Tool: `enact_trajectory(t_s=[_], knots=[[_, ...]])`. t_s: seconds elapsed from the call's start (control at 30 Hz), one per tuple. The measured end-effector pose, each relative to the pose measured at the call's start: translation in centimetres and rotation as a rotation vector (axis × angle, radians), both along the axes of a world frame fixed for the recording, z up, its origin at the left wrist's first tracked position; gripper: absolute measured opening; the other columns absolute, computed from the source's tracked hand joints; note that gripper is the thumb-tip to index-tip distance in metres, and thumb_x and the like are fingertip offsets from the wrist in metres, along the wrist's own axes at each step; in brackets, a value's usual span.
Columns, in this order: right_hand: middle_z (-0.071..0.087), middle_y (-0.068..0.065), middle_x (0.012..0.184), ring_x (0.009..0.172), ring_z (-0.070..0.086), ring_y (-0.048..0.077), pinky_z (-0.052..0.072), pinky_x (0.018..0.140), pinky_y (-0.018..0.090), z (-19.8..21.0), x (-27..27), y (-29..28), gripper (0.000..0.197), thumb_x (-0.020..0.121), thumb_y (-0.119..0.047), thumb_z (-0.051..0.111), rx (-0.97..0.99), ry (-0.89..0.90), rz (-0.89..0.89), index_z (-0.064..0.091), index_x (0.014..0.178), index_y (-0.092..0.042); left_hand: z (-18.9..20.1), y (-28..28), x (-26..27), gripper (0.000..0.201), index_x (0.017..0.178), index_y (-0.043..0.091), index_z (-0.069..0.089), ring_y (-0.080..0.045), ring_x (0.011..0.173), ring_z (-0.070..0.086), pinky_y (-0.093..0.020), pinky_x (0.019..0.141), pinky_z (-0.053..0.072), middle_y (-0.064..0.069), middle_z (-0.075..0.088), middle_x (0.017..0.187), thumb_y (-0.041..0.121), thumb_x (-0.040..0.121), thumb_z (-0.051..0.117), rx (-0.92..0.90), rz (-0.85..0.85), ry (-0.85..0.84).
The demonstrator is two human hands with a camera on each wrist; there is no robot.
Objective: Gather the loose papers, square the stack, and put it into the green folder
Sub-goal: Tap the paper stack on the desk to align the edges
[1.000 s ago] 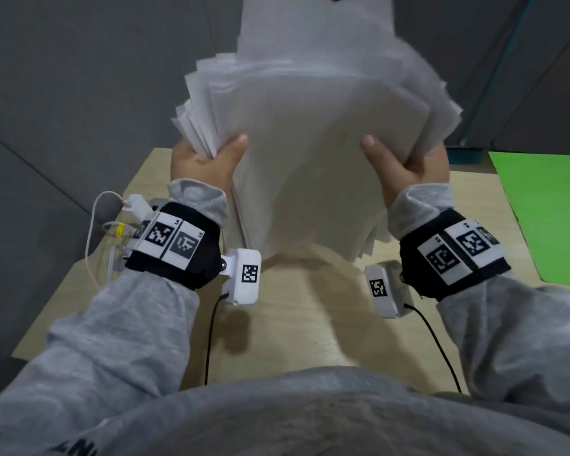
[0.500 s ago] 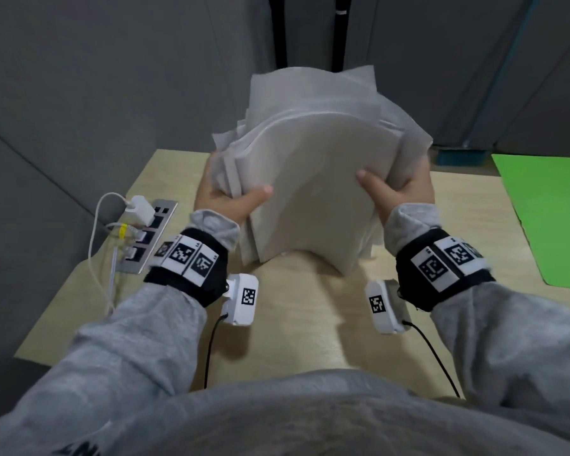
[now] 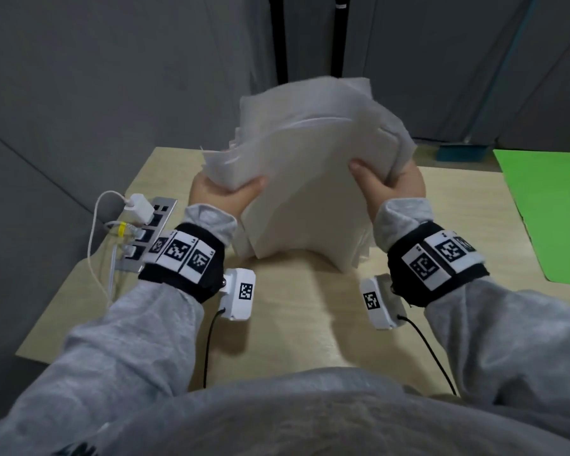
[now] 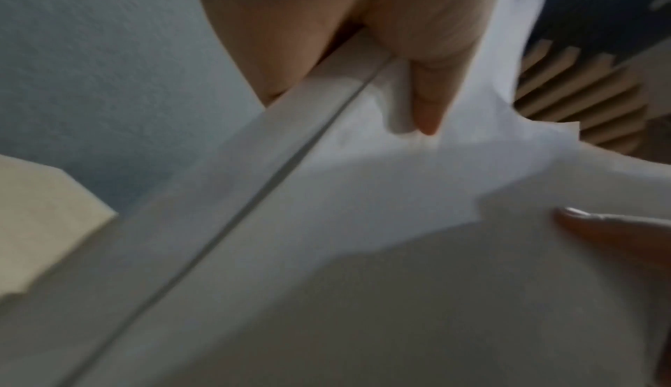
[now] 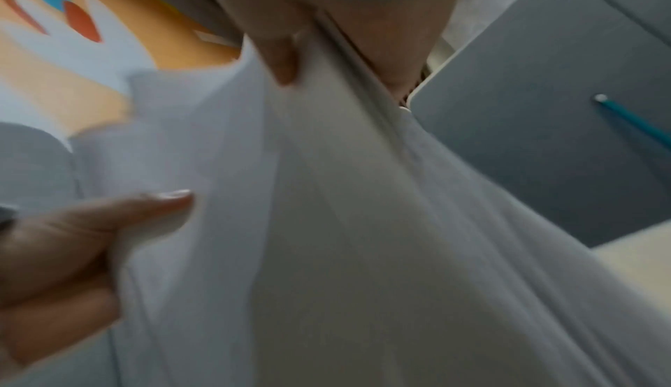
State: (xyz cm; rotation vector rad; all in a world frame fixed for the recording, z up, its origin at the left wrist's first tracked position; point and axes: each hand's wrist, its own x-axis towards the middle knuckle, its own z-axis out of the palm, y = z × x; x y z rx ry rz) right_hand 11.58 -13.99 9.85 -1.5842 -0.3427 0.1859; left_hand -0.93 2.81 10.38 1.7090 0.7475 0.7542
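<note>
Gripping the stack of papers (image 3: pixel 310 179) by its two side edges, the person holds it upright on the wooden table (image 3: pixel 297 324), its lower edge down on or just above the surface — the blur hides which. The left hand (image 3: pixel 224 195) has its thumb across the near face and its fingers curled behind; the right hand (image 3: pixel 389 182) clasps the opposite edge the same way. In the left wrist view the thumb (image 4: pixel 428 100) presses flat on the top sheet. The sheets are still uneven: corners fan out at the upper left and the top edge is ragged, and the pile bows between the hands.

By the look of it, the squaring step is in hand, not yet finished. The next move probably calls for a looser clasp, so that the sheets can slide level when the bottom edge taps the table, then a turn to even a side edge.

The green folder (image 3: pixel 553 212) lies flat at the right of the table, well apart from the stack — closed or open cannot be told. A power strip (image 3: pixel 152 225) sits at the left.
</note>
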Motion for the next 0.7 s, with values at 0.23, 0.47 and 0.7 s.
enact_trajectory(t_s=[0.23, 0.47, 0.7], knots=[[0.06, -0.015, 0.102, 0.09, 0.064, -0.003, 0.055, 0.081, 0.025, 1.4, 0.0, -0.9, 0.052, 0.08, -0.012, 0.073, 0.241, -0.18, 0.022, 0.045, 0.123, -0.022, 0.8, 1.3, -0.5, 0.039, 0.101, 0.01, 0.062, 0.01, 0.068, 0.064, -0.01, 0.062, 0.05, 0.01, 0.065, 0.084, 0.013, 0.067, 0.082, 0.001, 0.026, -0.105], [0.067, -0.016, 0.088, 0.083, 0.063, -0.004, 0.053, 0.077, 0.022, 2.8, -0.9, -0.3, 0.036, 0.08, -0.01, 0.071, 0.295, -0.232, -0.069, 0.058, 0.103, -0.034, 2.1, -0.1, -0.5, 0.031, 0.094, 0.013, 0.062, 0.0, 0.065, 0.063, -0.002, 0.05, 0.043, 0.015, 0.061, 0.074, 0.025, 0.072, 0.08, 0.027, 0.11, -0.074], [0.059, -0.005, 0.102, 0.094, 0.058, 0.003, 0.048, 0.079, 0.017, 3.2, -0.4, -0.5, 0.041, 0.083, -0.011, 0.069, 0.253, -0.315, 0.01, 0.049, 0.12, -0.012, 2.5, 0.5, -0.7, 0.028, 0.092, 0.029, 0.06, -0.005, 0.077, 0.062, -0.021, 0.069, 0.052, 0.015, 0.067, 0.081, 0.022, 0.069, 0.075, 0.1, -0.11, -0.273]])
